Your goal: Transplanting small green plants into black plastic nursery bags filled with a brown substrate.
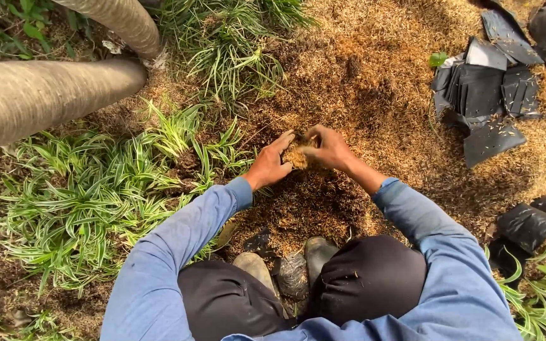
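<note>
Both hands, the left hand [268, 165] and the right hand [328, 148], close together around one clump of dry husk [297, 156], largely hidden between the fingers, above the husk-strewn ground [374, 69]. The flat, crumpled black plastic bags [483, 101] overlap too much to count; two grey trunks [45, 95] are cut off at the left edge.

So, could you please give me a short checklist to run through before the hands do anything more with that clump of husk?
1. Left hand on the golden-brown clump of dry husk: ok, fingers curl against its left side.
2. Right hand on the clump: ok, it cups the right side.
3. Clump lifted off the brown husk-covered ground: cannot tell.
4. Flat black plastic bags nearby: ok, piled upper right, apart from both hands.
5. Striped green grass-like plants apart from the hands: ok, they stand to the left.
6. Muddy boots away from the clump: ok.
</note>
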